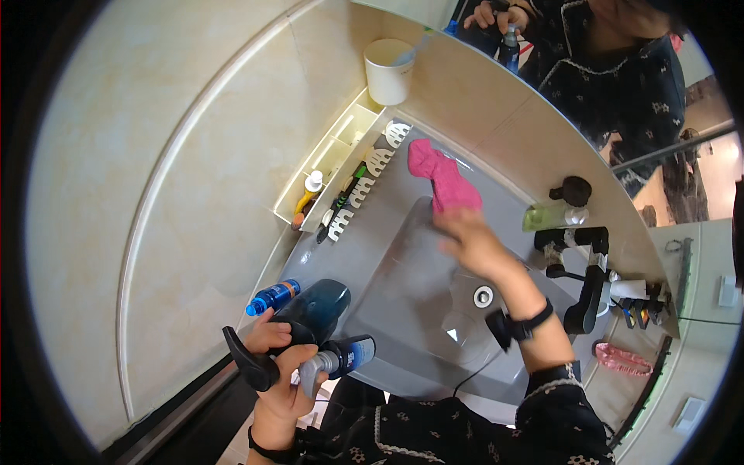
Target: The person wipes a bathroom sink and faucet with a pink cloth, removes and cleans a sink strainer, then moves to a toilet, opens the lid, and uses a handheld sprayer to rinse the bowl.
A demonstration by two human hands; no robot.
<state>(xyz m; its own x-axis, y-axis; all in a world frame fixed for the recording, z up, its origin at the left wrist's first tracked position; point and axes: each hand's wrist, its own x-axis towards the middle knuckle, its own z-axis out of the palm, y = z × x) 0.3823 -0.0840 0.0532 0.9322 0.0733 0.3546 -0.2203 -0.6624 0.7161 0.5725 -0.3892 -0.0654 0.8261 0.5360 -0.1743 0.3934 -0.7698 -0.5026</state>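
My right hand [474, 246], slightly blurred, reaches over the grey sink basin [411, 271]. It is closed on the near end of a pink cloth [442, 174], which stretches over the grey counter at the back. On the left, my left hand [283, 356] is closed around two bottles near their tops. One is a dark blue pump bottle [324, 304] with a black pump head; the other is a smaller dark blue bottle [358, 355] with a grey top. A small bright blue bottle [273, 297] is just beyond the left fingers; whether they touch it cannot be seen.
A cream wall tray [341, 147] with toothbrushes and a tube runs along the left wall, a white cup [389, 74] at its far end. Right of the basin are a black faucet [589, 287] and a clear green bottle [552, 215]. A mirror [573, 101] curves behind.
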